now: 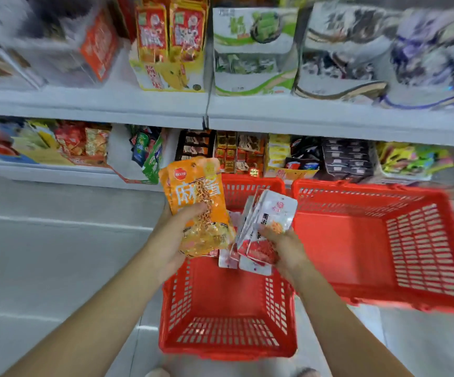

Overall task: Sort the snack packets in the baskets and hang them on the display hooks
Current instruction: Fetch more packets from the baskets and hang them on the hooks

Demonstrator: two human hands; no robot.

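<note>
My left hand (175, 235) grips a stack of orange snack packets (196, 194) above the near red basket (226, 336). Just to its right, my right hand (283, 248) holds a fanned bunch of white and red snack packets (269, 221) over the same basket. A few more white packets (228, 261) show beneath the two bunches; I cannot tell whether they rest in the basket or hang from the bunch. A second red basket (383, 240) stands to the right, with no packets visible in it. No display hooks are visible.
White shop shelves (207, 104) run across the view ahead, holding boxed snacks above and rows of small packets (247, 153) below. Grey tiled floor (44, 254) lies left of the baskets. The tips of two shoes (158, 372) show at the bottom edge.
</note>
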